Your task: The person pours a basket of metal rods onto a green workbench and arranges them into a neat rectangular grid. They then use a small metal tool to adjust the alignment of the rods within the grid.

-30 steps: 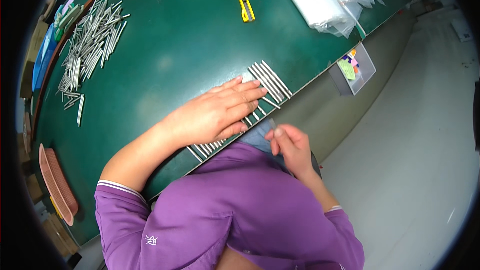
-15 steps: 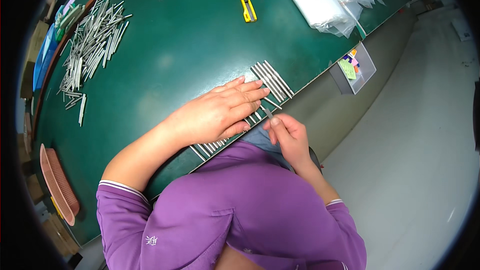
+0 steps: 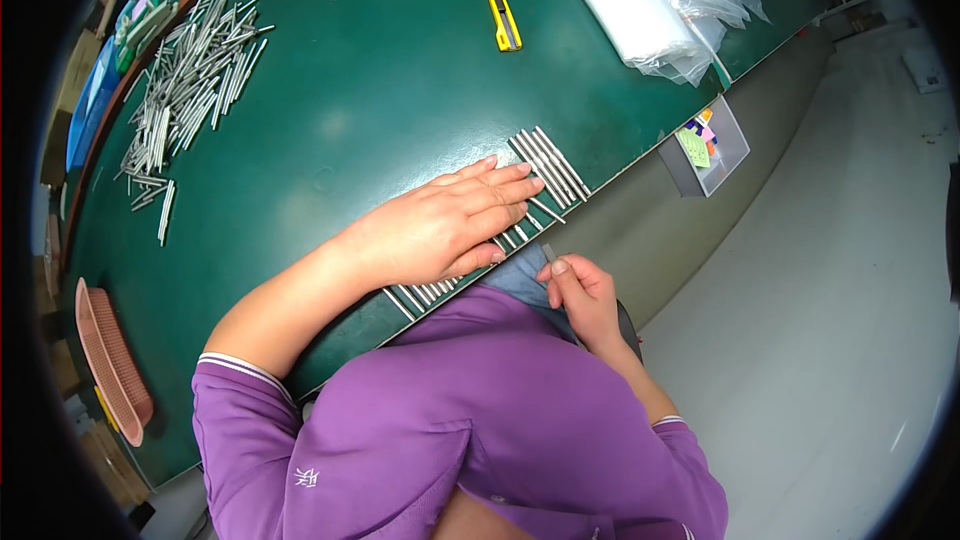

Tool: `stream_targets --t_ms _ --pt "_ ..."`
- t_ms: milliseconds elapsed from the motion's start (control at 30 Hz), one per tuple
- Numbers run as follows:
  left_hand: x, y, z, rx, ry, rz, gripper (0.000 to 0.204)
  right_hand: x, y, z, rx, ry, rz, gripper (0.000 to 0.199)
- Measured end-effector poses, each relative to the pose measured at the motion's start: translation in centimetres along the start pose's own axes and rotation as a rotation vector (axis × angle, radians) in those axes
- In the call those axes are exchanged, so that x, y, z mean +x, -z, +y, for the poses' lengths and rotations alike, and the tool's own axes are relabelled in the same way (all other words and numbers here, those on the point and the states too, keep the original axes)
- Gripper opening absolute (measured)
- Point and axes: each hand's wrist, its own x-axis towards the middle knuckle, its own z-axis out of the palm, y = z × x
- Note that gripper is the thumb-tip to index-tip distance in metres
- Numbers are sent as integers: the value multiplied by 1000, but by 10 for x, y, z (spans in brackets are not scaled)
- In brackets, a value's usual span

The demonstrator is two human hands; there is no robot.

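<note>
My left hand (image 3: 450, 222) lies flat with its fingers stretched out, pressing over a row of thin metal rods at the table's near edge. Some of these rods show beyond its fingertips as a neat group (image 3: 552, 166); others stick out below the wrist as a second group (image 3: 415, 298). The palm hides the rods between. Just off the edge, my right hand (image 3: 584, 292) pinches a small flat grey blade (image 3: 548, 252) between thumb and fingers. It is apart from the rods, over my lap.
A loose pile of metal rods (image 3: 190, 75) lies at the far left of the green table (image 3: 350, 70). Beyond my hands is a yellow utility knife (image 3: 502, 12). Clear plastic bags (image 3: 640, 15) rest at the far right, above a grey bin (image 3: 712, 155). A pink basket (image 3: 112, 360) stands left.
My right hand has drawn back from the table edge toward my body, taking the blade away from the rods. My left hand stays on the row.
</note>
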Motion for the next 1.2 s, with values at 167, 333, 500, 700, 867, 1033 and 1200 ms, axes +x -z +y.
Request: stream_targets --t_ms 167,333,500,700,867,1033,1200 --pt "-1 2 2 71 -52 192 40 2 -9 -22 53 17 -47 28" --pt "5 4 4 61 3 236 22 6 -11 -27 47 20 -61 28" --pt "16 12 1 93 37 143 13 8 -11 -31 33 26 -68 28" --pt "28 25 2 154 -28 3 14 11 -16 -35 29 13 -101 27" --pt "27 21 0 127 -36 24 15 17 -18 -34 12 24 -110 27" --pt "27 19 -4 120 -85 49 14 2 -7 -8 12 -20 -48 26" --pt "29 22 -3 128 -63 12 13 6 -17 -30 12 58 -59 25"
